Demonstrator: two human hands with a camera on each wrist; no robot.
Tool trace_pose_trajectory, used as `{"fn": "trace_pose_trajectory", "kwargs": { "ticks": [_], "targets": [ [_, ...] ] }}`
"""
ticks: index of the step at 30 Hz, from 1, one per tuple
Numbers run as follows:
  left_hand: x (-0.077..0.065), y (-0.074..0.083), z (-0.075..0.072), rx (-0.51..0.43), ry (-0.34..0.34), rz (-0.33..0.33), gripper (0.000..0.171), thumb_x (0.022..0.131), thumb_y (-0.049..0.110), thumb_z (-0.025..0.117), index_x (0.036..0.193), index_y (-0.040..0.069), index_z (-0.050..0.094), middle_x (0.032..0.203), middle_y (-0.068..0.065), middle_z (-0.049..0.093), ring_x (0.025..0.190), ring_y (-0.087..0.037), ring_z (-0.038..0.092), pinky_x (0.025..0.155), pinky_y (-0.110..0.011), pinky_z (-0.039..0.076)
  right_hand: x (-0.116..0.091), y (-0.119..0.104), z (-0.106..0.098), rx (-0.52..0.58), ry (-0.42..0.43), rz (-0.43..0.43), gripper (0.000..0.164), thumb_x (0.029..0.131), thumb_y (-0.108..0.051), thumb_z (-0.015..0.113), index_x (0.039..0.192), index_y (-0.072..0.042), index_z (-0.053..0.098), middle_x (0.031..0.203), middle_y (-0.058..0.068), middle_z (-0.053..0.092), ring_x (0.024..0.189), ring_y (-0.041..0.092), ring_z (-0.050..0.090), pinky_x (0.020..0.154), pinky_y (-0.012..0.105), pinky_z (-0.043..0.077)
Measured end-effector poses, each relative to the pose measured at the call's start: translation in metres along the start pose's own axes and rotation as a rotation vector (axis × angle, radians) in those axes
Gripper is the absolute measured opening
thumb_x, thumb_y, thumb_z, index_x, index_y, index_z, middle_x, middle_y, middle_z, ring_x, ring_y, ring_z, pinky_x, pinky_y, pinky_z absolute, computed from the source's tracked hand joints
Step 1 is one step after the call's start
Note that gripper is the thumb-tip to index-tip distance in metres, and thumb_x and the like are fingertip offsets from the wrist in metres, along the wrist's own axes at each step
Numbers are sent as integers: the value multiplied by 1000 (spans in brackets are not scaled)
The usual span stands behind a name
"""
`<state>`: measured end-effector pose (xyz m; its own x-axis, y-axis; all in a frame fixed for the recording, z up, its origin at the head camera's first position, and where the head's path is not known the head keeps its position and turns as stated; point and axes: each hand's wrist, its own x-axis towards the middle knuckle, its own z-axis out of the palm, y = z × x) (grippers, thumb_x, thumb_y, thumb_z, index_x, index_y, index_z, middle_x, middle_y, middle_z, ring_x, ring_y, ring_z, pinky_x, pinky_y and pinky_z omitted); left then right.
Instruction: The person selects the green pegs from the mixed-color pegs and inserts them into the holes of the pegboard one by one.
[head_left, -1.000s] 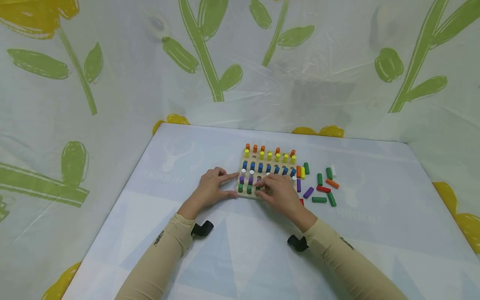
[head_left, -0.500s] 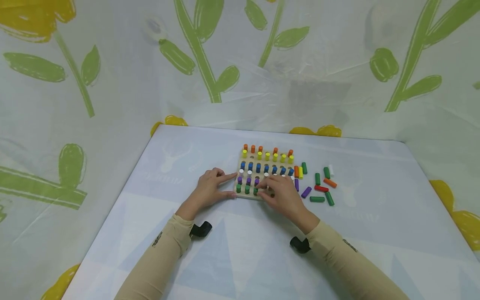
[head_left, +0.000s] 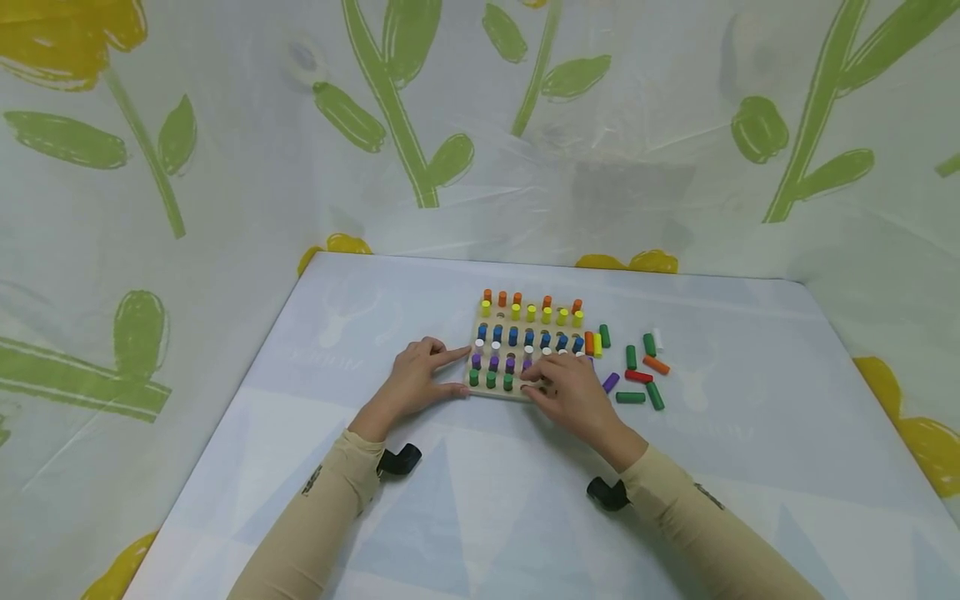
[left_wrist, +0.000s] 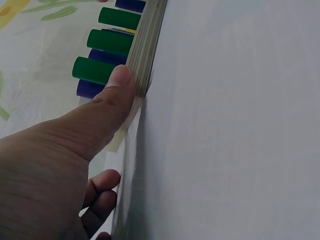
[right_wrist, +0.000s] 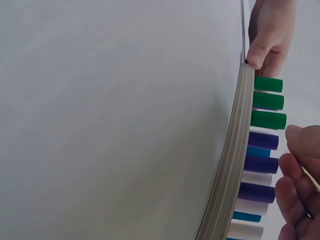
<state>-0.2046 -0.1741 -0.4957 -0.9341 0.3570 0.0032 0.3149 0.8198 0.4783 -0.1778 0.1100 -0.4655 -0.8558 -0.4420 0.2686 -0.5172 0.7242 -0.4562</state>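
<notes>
A wooden peg board [head_left: 491, 392] lies mid-table, with rows of orange, yellow, blue, white, purple and green pegs [head_left: 487, 379] standing in it. My left hand [head_left: 454, 372] braces its left side. The straight index finger touches the left edge, and the thumb [left_wrist: 117, 85] presses the front corner of the board's edge [left_wrist: 145, 45]. My right hand [head_left: 540, 385] hovers over the front row just right of the green pegs [right_wrist: 267, 120]. Its fingers [right_wrist: 300, 165] are curled, and what they hold is hidden.
Several loose pegs lie right of the board: green [head_left: 631, 397], red [head_left: 638, 376], orange [head_left: 656, 365], purple [head_left: 611, 382], white [head_left: 658, 337]. The pale table [head_left: 487, 500] is walled by floral sheeting [head_left: 225, 167] at the back and sides.
My right hand has shifted a little right along the front rows. Another green and another purple peg now stand in the board. The left hand has not moved.
</notes>
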Motion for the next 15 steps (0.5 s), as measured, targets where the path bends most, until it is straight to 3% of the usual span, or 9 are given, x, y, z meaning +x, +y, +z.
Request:
{"fn": "trace_pose_trajectory", "kwargs": {
  "ticks": [8,15],
  "targets": [
    [-1,-1,-1,4,2,-3,72,84,51,80,148,29,55,114,-6,46,101,-25,40,92,-44,35,-3,6,-3,-22,-25,31,12,89,-24,81,99,-17,77,94,-5,69,85,15,59,86,42,38],
    [0,0,0,4,-2,-1,72,84,51,80,148,30,55,113,-6,46,100,-24,40,92,-43,34,-7,9,-7,-35,-33,50,15,89,-24,82,100,-17,77,94,-4,69,87,17,60,91,45,40]
  ]
}}
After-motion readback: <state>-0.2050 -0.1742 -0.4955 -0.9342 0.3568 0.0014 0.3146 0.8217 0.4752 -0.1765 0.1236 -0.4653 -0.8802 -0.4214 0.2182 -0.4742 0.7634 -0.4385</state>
